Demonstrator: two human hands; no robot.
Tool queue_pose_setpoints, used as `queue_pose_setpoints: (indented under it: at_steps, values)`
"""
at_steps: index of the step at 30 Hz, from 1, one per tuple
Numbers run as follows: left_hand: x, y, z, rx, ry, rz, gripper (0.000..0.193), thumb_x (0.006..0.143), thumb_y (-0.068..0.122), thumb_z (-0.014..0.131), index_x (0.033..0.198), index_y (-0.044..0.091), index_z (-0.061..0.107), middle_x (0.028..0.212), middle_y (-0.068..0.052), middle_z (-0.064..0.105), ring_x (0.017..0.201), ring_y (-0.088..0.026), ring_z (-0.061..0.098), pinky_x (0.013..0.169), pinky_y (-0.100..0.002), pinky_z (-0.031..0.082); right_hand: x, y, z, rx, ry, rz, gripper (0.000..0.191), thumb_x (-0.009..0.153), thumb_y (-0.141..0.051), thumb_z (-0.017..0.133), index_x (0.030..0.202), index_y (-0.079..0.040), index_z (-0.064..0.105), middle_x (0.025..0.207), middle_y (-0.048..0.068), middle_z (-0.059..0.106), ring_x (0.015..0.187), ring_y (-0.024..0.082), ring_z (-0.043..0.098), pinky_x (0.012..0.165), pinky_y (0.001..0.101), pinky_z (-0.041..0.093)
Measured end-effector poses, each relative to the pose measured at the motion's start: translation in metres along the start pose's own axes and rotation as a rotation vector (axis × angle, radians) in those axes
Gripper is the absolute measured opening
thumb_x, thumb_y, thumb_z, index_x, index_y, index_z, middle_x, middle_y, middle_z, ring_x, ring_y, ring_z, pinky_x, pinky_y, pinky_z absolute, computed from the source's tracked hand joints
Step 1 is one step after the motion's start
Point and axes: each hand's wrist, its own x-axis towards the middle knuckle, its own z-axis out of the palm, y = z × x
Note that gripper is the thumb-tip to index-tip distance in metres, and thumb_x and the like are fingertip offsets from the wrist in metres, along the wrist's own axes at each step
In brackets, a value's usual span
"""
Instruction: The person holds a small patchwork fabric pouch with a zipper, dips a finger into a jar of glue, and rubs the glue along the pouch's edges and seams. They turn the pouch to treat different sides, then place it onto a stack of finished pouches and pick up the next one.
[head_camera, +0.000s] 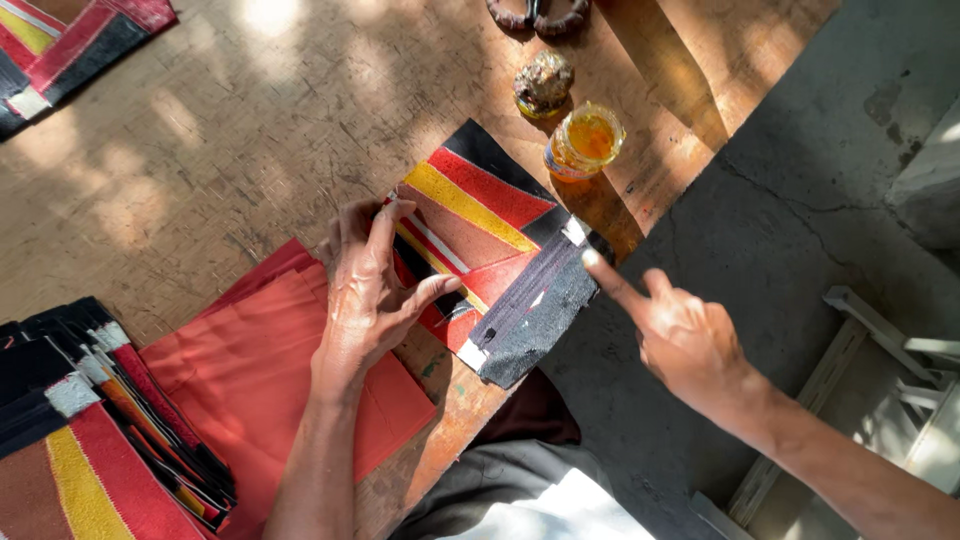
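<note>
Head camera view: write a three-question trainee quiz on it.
1. True or false: the left hand presses on the striped patchwork piece.
2. Which finger of the right hand touches the piece's black edge strip?
3. The open glue jar stands: A) on the wooden table, B) on the floor.

Key: 1 true; 2 the index finger; 3 A.

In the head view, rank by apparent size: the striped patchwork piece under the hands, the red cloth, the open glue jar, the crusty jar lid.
1. red cloth
2. striped patchwork piece
3. open glue jar and crusty jar lid: look about alike, so unranked.
</note>
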Motion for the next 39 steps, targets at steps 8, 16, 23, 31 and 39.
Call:
queue_pose_setpoints:
  at_steps: [8,16,23,31,39]
  values:
    - [0.002,0.001,0.002,-0.008,0.022,0.004,0.079,0.070,0.041,0.090,0.132,0.004,0.058,0.127,-0.018,0.055,0.118,-0.039,0.049,0.102,-0.049,0.038,-0.006,-0.012,-0.004,-0.146,-0.090,-0.098,0.091,0.088,0.000,0.060,0.163,-0.034,0.021,0.079,0.009,0.056,0.055,0.021,0.068,0.043,0.0380,0.054]
    - [0.001,0.002,0.000,-0.053,0.006,-0.020,0.079,0.072,0.041,0.091,0.133,0.004,0.057,0.124,-0.017,0.055,0.116,-0.038,0.050,0.104,-0.049,0.038,-0.021,-0.053,-0.043,0.204,-0.305,-0.089,0.087,0.088,-0.007,0.063,0.165,-0.019,0.025,0.092,0.011,0.057,0.065,0.025,0.066,0.060,0.0411,0.056]
    - [0.010,0.003,0.000,-0.036,0.003,-0.039,0.078,0.070,0.040,0.089,0.132,0.004,0.059,0.124,-0.017,0.057,0.116,-0.038,0.050,0.102,-0.049,0.038,0.024,0.025,-0.094,0.048,0.502,-0.289,0.064,0.071,-0.040,0.082,0.128,-0.015,0.065,0.135,0.014,0.048,0.120,0.030,0.046,0.099,0.0416,0.049]
    - [0.017,0.001,0.002,-0.003,0.029,-0.035,0.081,0.066,0.046,0.090,0.129,0.005,0.061,0.126,-0.017,0.058,0.118,-0.038,0.051,0.103,-0.050,0.038,0.112,0.047,-0.081,0.788,0.198,-0.263,0.071,0.074,-0.039,0.084,0.138,-0.022,0.059,0.147,0.014,0.041,0.129,0.029,0.052,0.100,0.0435,0.055]
    - [0.016,-0.002,0.006,0.009,0.023,-0.043,0.081,0.065,0.044,0.091,0.130,0.005,0.061,0.126,-0.017,0.057,0.119,-0.038,0.051,0.103,-0.050,0.039,0.117,0.045,-0.093,0.477,0.221,-0.279,0.067,0.070,-0.019,0.084,0.133,-0.012,0.063,0.152,0.015,0.041,0.134,0.032,0.048,0.106,0.0411,0.049]
